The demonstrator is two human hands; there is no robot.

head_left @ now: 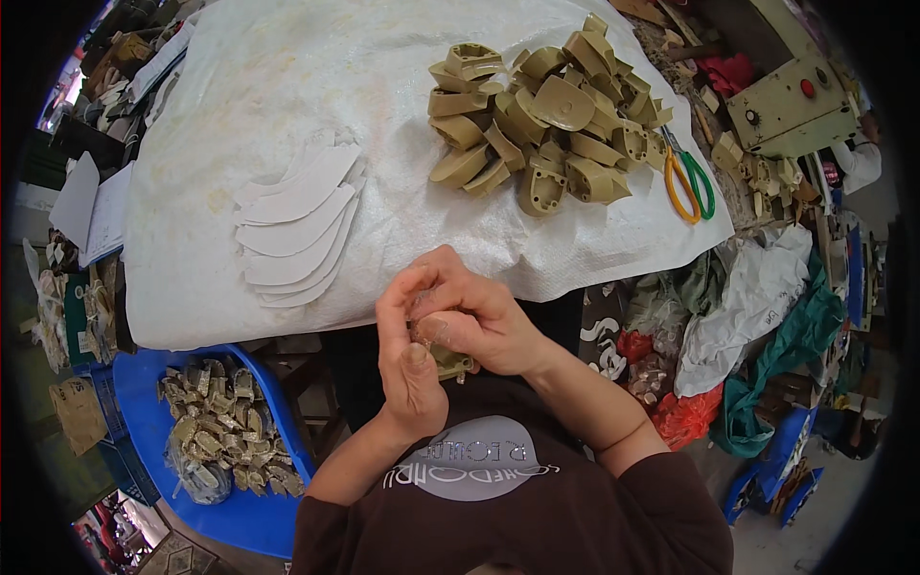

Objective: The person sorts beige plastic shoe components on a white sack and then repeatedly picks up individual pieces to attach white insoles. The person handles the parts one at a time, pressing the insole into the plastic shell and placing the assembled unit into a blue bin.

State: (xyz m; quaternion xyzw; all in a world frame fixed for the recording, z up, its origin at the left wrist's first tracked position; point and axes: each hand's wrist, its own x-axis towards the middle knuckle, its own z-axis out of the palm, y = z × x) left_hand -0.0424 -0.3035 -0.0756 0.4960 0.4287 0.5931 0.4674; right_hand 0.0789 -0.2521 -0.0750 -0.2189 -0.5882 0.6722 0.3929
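My left hand (410, 369) and my right hand (481, 321) are together just off the table's near edge, in front of my chest. Between them is an olive-tan moulded shoe heel (450, 363), mostly hidden by my fingers and showing only at its lower end. The fingers of both hands are curled round it, with the thumbs pressing near each other. Ahead and to the right lies a heap of similar tan heels (563, 103). Ahead and to the left, curved white cut pieces (299, 235) lie overlapped in a fanned stack.
White woven sheeting (220, 105) covers the table. Scissors (686, 184) with orange and green handles rest at its right edge. A blue bin (230, 517) at lower left holds several shiny heels (225, 422). A green machine box (793, 105) and crumpled bags (733, 316) are at right.
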